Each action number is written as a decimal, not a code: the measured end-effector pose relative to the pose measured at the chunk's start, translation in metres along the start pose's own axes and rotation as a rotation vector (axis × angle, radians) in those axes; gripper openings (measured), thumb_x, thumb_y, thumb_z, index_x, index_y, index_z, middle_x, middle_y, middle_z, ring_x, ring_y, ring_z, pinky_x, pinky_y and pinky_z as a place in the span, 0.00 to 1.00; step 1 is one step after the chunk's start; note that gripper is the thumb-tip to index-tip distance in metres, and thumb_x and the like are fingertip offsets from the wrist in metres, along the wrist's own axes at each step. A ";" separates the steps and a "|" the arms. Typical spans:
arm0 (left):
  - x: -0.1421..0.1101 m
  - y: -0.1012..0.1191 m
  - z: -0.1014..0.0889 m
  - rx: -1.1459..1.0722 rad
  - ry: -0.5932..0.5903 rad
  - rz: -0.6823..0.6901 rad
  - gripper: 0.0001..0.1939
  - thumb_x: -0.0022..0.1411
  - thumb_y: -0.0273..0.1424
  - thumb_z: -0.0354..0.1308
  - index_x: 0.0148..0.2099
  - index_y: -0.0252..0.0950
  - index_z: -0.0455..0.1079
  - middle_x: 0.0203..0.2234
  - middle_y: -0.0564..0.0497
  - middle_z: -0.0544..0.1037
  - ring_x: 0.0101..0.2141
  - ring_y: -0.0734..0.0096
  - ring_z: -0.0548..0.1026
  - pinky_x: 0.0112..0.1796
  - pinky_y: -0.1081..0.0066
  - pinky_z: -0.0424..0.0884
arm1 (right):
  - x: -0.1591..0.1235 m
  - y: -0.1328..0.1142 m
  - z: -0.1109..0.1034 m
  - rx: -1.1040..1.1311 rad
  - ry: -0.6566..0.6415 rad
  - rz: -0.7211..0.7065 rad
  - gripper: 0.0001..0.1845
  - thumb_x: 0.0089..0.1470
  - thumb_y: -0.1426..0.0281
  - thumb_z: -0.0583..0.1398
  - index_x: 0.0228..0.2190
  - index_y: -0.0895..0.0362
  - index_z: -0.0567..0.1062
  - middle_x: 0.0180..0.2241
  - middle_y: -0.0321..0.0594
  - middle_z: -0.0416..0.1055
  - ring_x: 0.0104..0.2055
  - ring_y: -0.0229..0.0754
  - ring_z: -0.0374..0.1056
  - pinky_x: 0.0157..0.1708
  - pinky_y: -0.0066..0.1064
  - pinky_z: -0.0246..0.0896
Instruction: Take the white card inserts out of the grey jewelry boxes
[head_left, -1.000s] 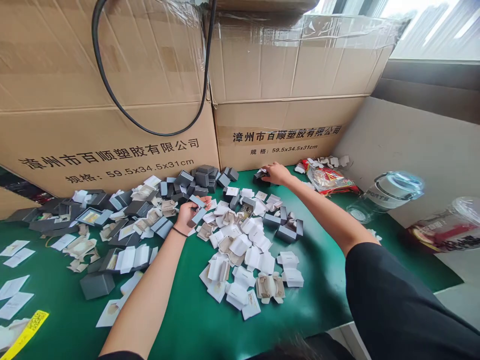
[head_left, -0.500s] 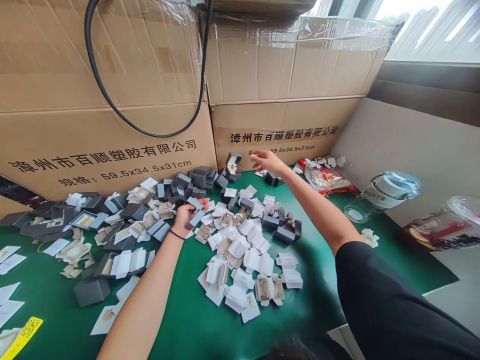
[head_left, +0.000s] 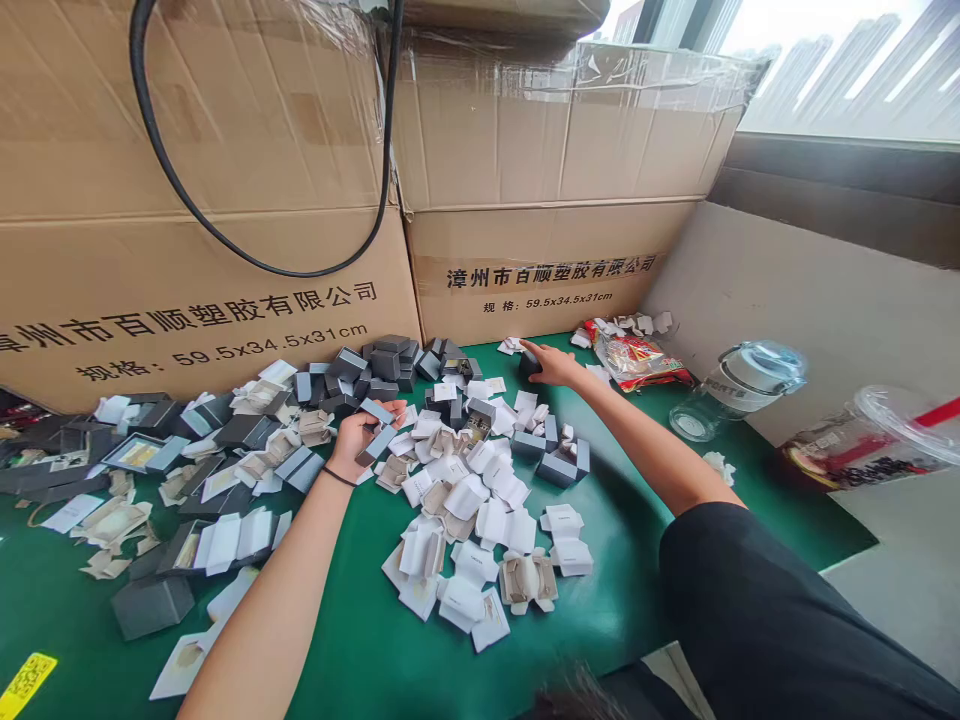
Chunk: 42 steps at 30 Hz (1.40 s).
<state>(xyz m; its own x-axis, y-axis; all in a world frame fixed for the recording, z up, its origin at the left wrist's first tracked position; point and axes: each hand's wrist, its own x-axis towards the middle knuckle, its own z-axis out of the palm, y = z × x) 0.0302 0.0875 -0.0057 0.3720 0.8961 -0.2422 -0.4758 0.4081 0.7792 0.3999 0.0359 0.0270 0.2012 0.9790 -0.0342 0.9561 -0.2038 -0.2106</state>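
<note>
My left hand (head_left: 354, 446) is closed around a small dark grey jewelry box (head_left: 377, 443), its lid raised, above the edge of the pile. Toward the back, my right hand (head_left: 553, 365) has its fingers around another small dark box (head_left: 529, 364) on the table. Between the hands lies a heap of white folded card inserts (head_left: 469, 495). An opened dark box with a gold-coloured piece inside (head_left: 478, 424) sits among them. Several dark boxes (head_left: 386, 362) are stacked behind my left hand.
Large cardboard cartons (head_left: 525, 240) wall off the back, with a black cable (head_left: 277, 268) hanging before them. On the right stand a clear bottle (head_left: 739, 388), a plastic cup (head_left: 862, 440) and a red snack bag (head_left: 641, 360). More boxes and inserts (head_left: 255, 465) cover the left of the green table (head_left: 360, 640).
The opened box that was in the air by my right hand now lies in the back pile. My right hand has moved down onto a dark box. My left hand keeps its box.
</note>
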 end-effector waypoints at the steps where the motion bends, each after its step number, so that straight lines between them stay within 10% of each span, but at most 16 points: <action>1: -0.001 0.001 0.001 0.006 0.002 0.002 0.06 0.45 0.19 0.50 0.24 0.32 0.66 0.31 0.42 0.79 0.42 0.57 0.76 0.43 0.58 0.74 | -0.003 0.002 0.001 0.039 0.000 -0.030 0.42 0.43 0.70 0.64 0.58 0.48 0.55 0.51 0.47 0.64 0.49 0.54 0.65 0.46 0.41 0.58; 10: -0.001 0.002 0.003 0.018 0.057 -0.018 0.07 0.46 0.19 0.49 0.26 0.31 0.67 0.32 0.41 0.79 0.38 0.62 0.77 0.37 0.64 0.76 | -0.020 0.008 0.017 0.532 0.172 0.063 0.31 0.48 0.62 0.60 0.53 0.54 0.63 0.44 0.45 0.70 0.43 0.47 0.67 0.42 0.38 0.63; 20: 0.000 0.002 0.000 0.020 0.040 -0.024 0.07 0.47 0.19 0.49 0.24 0.31 0.67 0.32 0.43 0.79 0.38 0.61 0.77 0.39 0.63 0.76 | -0.024 -0.003 0.037 1.082 0.085 0.071 0.23 0.51 0.57 0.55 0.47 0.51 0.64 0.33 0.38 0.72 0.30 0.37 0.70 0.28 0.30 0.68; 29: 0.000 0.001 0.002 0.045 0.036 0.000 0.07 0.47 0.19 0.49 0.25 0.31 0.68 0.31 0.43 0.79 0.39 0.59 0.77 0.40 0.60 0.76 | -0.041 -0.004 0.033 0.767 0.218 0.006 0.24 0.47 0.57 0.58 0.46 0.51 0.68 0.40 0.41 0.68 0.41 0.46 0.65 0.39 0.38 0.62; 35: 0.000 0.001 0.002 0.030 0.027 0.001 0.08 0.47 0.19 0.49 0.26 0.30 0.69 0.30 0.42 0.79 0.39 0.59 0.77 0.41 0.60 0.75 | -0.052 -0.001 0.036 0.060 0.369 -0.004 0.27 0.49 0.58 0.59 0.50 0.53 0.65 0.51 0.51 0.60 0.50 0.57 0.57 0.42 0.44 0.58; 42: 0.002 -0.001 0.001 0.028 0.015 0.006 0.08 0.45 0.19 0.49 0.24 0.31 0.68 0.30 0.41 0.79 0.42 0.57 0.76 0.43 0.59 0.74 | -0.043 0.019 0.030 0.430 0.383 0.028 0.22 0.46 0.65 0.59 0.45 0.57 0.68 0.45 0.48 0.65 0.44 0.49 0.63 0.43 0.43 0.62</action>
<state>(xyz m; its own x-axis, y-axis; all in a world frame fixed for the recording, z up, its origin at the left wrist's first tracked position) 0.0320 0.0886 -0.0068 0.3576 0.9009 -0.2459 -0.4552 0.3980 0.7965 0.4034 -0.0094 -0.0053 0.3650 0.8836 0.2934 0.7924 -0.1294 -0.5961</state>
